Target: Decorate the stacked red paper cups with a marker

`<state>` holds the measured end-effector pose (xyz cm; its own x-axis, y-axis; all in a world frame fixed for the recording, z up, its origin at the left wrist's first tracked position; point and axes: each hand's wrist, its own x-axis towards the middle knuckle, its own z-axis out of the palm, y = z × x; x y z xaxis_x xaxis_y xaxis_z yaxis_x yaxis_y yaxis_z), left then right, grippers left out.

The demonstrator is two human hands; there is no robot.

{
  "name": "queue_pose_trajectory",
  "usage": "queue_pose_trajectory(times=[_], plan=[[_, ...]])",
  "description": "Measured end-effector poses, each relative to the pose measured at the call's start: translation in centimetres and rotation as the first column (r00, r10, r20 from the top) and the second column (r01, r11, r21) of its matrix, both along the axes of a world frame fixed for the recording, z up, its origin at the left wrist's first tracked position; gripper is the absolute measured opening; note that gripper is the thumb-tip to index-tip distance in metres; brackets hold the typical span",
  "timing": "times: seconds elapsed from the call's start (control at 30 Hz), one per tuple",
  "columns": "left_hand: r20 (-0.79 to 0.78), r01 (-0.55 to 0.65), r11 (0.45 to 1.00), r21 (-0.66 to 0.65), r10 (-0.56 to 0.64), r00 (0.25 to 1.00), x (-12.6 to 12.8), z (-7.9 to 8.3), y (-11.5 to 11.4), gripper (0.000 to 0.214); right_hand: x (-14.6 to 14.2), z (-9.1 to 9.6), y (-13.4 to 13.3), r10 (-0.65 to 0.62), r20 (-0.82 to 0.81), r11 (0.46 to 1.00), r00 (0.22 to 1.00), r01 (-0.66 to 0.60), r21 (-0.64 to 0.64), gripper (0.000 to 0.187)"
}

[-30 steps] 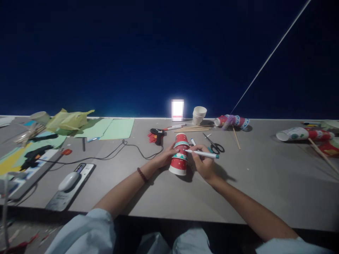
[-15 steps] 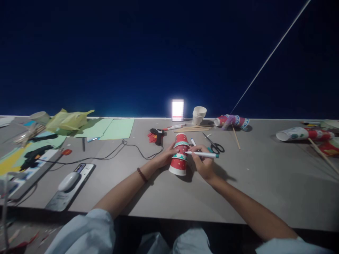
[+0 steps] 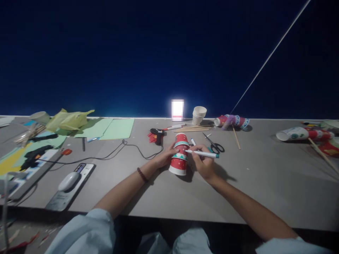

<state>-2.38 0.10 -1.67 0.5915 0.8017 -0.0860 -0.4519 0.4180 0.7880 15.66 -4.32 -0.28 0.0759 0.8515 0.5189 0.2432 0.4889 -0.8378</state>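
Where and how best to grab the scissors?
Probably by the black handles, from the near right and above. The scissors appear to lie flat, handles toward the person, blades pointing away to the left. The marker in the right hand crowds the near-left approach.

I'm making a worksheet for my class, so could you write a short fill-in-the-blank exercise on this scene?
The left hand grips patterned red paper ____.
Near the right hand, which holds a marker, lie scissors with ____ handles.
A beaded ____ circles the left wrist.

Missing words: cups; black; bracelet.
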Motion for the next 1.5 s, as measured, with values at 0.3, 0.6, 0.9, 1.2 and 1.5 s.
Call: queue_pose_trajectory(times=[0.3, 0.6, 0.9, 1.2, 1.5], plan=[[-0.005, -0.004, 1.0, 0.003, 0.004, 1.0, 0.1, 0.0, 0.0, 0.064, 0.0, 0.1, 0.1, 0.003, 0.007, 1.0, 1.0, -0.003, 0.012, 0.005], [0.02, 0.001, 1.0, 0.006, -0.001, 1.0, 0.1, -0.2, 0.1, 0.059, 0.0, 0.0, 0.1, 0.022, -0.016, 1.0, 1.0, -0.022, 0.002, 0.005], [0.006, 0.007, 1.0, 0.022, -0.007, 1.0, 0.0, -0.4, 0.2, 0.061, 0.2, -0.3, 0.1, 0.002, -0.049, 1.0, 0.999, -0.002, -0.002, 0.005], [-0.011, -0.01, 0.999, 0.031, 0.01, 1.0, 0.1, -0.4, 0.1, 0.069, 0.1, -0.6, 0.0, 0.014, -0.077, 0.999, 0.997, -0.011, 0.039, 0.008], [-0.016, -0.013, 0.998, 0.062, 0.014, 1.0, 0.0, -1.1, 0.1, 0.073, -0.1, 0.0, -0.1, 0.032, -0.009, 0.999, 0.999, -0.032, 0.003, 0.008]])
